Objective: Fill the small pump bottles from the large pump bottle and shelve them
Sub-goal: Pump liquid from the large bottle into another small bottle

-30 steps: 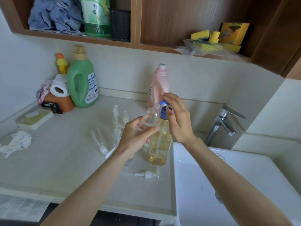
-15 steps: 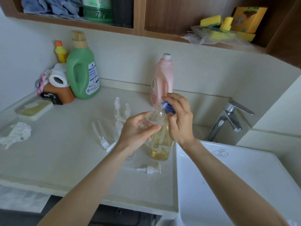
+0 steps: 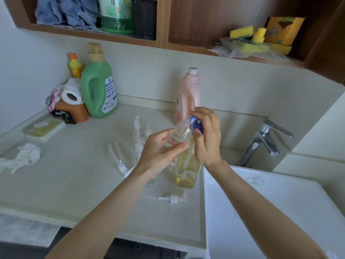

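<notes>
Loose pump heads (image 3: 119,161) lie on the desk (image 3: 74,184). Left hand (image 3: 160,152) grips a small clear bottle (image 3: 182,130), tilted, mouth at the blue pump (image 3: 197,124) of the large bottle (image 3: 187,165), standing beside the sink (image 3: 280,212). Right hand (image 3: 207,137) fingers curl over the pump.

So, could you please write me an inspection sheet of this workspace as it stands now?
Surface: pale counter, sink on its right.
Job's things: small pump bottle tilted at the blue pump of the large pump bottle; loose pump tops lying about.
Clutter: green jug, pink bottle, tissue.
Hands: left hand holds the small bottle; right hand presses the pump.
Cables: nothing seen.
Surroundings: shelf overhead, tap.
</notes>
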